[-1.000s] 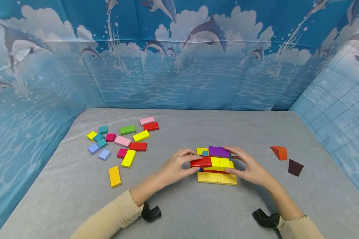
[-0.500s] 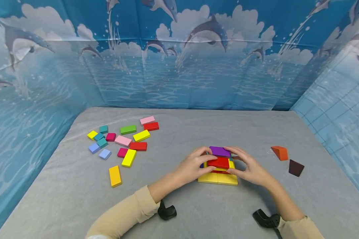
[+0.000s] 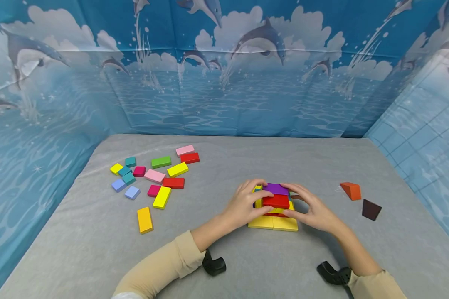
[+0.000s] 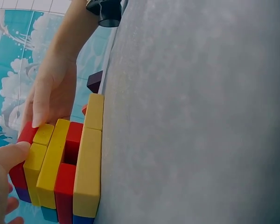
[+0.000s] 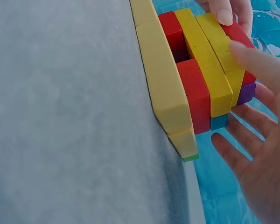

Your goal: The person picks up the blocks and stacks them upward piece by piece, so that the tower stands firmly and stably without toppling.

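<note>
Head view: left hand [image 3: 245,203] pinches red block [image 3: 277,202], apparently seating it; right hand [image 3: 314,209] grips stack [image 3: 278,211]. Gentle release seems needed next.

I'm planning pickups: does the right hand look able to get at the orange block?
Likely yes: the right hand is around the stack, but nothing visible stands between hand and orange block.

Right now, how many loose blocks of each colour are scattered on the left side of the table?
Yellow blocks: 3
Teal blocks: 3
Red blocks: 2
Pink blocks: 2
Crimson blocks: 2
Light blue blocks: 2
Green block: 1
Amber block: 1
Total: 16
</note>
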{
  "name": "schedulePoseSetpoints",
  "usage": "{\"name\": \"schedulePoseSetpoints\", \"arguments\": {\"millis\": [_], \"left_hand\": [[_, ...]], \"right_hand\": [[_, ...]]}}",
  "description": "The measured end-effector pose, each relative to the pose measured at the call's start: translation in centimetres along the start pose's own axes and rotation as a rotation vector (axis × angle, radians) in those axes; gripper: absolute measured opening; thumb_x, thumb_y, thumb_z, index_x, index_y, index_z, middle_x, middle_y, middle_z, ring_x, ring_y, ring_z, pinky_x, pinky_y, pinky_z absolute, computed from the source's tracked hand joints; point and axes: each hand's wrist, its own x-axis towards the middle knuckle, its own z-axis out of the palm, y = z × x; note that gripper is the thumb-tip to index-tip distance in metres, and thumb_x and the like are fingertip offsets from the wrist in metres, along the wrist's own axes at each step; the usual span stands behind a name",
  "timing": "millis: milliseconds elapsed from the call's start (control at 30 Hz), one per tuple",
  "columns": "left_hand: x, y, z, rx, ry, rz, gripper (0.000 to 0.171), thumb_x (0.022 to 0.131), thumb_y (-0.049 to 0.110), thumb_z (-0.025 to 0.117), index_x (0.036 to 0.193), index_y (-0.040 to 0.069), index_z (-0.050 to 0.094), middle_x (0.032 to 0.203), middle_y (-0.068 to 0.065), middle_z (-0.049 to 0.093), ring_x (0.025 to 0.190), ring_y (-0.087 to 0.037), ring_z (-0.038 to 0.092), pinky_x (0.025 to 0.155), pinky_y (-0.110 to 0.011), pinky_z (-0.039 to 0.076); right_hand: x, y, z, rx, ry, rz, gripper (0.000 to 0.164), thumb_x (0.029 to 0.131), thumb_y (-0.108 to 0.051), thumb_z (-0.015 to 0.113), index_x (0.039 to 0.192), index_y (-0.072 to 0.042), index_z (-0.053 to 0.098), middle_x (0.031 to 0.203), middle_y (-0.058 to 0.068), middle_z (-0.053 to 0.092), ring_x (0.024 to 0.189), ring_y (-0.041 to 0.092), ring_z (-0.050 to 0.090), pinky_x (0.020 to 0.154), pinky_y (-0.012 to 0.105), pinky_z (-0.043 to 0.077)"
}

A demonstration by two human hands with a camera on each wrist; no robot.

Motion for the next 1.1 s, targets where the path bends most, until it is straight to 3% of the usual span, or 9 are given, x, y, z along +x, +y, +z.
{"name": "schedulePoseSetpoints", "arguments": {"millis": [133,300,500,800,1100], "left_hand": [[0.1,-0.05,0.09,-0.044,-0.021,-0.033,0.032,0.078,0.028,0.073,0.104,0.012,0.067,0.121,-0.008,0.051,0.111,-0.02,0.046,0.096,-0.035,0.038],[0.06,-0.34,0.03,-0.141,-0.107,-0.146,0.053,0.077,0.032,0.073,0.123,0.014,0.054,0.133,-0.009,0.044,0.122,-0.023,0.041,0.099,-0.043,0.036],[0.04,-0.75,-0.12,-0.192,-0.185,-0.231,0.063,0.079,0.035,0.071,0.132,0.013,0.045,0.132,-0.005,0.047,0.123,-0.02,0.041,0.103,-0.044,0.031],[-0.01,-0.9,-0.1,-0.29,-0.204,-0.264,0.062,0.08,0.031,0.07,0.133,0.013,0.044,0.13,-0.006,0.046,0.116,-0.02,0.046,0.095,-0.034,0.041],[-0.08,-1.0,0.01,-0.314,-0.198,-0.265,0.062,0.08,0.031,0.071,0.133,0.013,0.044,0.129,-0.006,0.046,0.114,-0.019,0.047,0.095,-0.032,0.041]], "right_hand": [[0.0,-0.14,-0.04,0.0,0.003,0.004,0.064,0.079,-0.007,0.07,0.136,-0.009,0.041,0.132,0.01,0.044,0.116,0.004,0.04,0.087,0.034,0.047],[-0.01,-0.07,-0.02,-0.008,0.009,0.005,0.064,0.079,-0.006,0.07,0.136,-0.009,0.041,0.132,0.009,0.044,0.116,0.004,0.041,0.086,0.033,0.047],[0.0,-0.04,-0.02,-0.004,0.009,-0.002,0.063,0.079,-0.005,0.069,0.136,-0.008,0.041,0.132,0.009,0.045,0.115,0.003,0.041,0.085,0.036,0.048],[-0.02,-0.07,-0.11,-0.013,0.001,-0.004,0.064,0.08,-0.006,0.069,0.137,-0.008,0.04,0.133,0.012,0.044,0.114,0.003,0.042,0.082,0.037,0.05],[0.04,0.11,-0.1,-0.016,0.006,0.001,0.064,0.08,-0.006,0.069,0.137,-0.007,0.04,0.133,0.014,0.044,0.115,0.004,0.042,0.083,0.034,0.049]]}}
